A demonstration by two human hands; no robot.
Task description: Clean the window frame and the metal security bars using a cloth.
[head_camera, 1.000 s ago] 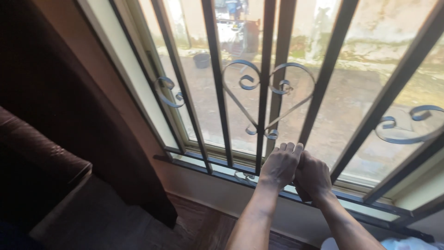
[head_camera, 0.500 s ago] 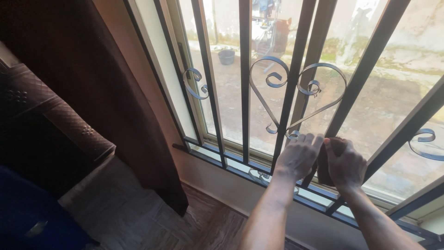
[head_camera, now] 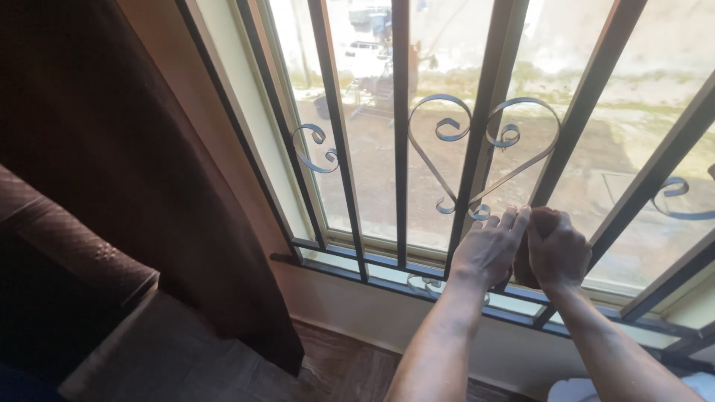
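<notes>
Two bare hands meet at one slanted bar [head_camera: 575, 126] of a dark metal window grille [head_camera: 401, 134], low down where that bar nears the grille's bottom rail [head_camera: 387, 269]. The left hand [head_camera: 489, 249] lies with its back to the camera, fingers [head_camera: 514, 220] stretched upward and bunched together against the bar. The right hand [head_camera: 557, 251] is curled closed around a dark brown cloth [head_camera: 523, 262], a soft wad that shows between the two hands and peeks over the knuckles, pressed to the same bar. Whether the left hand grips the cloth or only rests on it cannot be told.

Flat, smooth and dull black, the bars alternate with thin curled strips: a heart-shaped scroll [head_camera: 482, 149] sits just above the hands, a small spiral [head_camera: 316, 149] further left of it, another spiral [head_camera: 674, 197] to the right. Behind the grille is a pale window frame [head_camera: 246, 134] with glass, and beyond it a sunlit dirt yard [head_camera: 372, 149], blurred.

Left of the grille hangs a heavy dark maroon curtain [head_camera: 134, 171], its folds reaching the floor. Further left still stands a brown sofa arm [head_camera: 67, 238] with a quilted, dimpled surface. Below the bottom rail runs a plain light wall [head_camera: 350, 305], then wood-patterned flooring [head_camera: 335, 365].
</notes>
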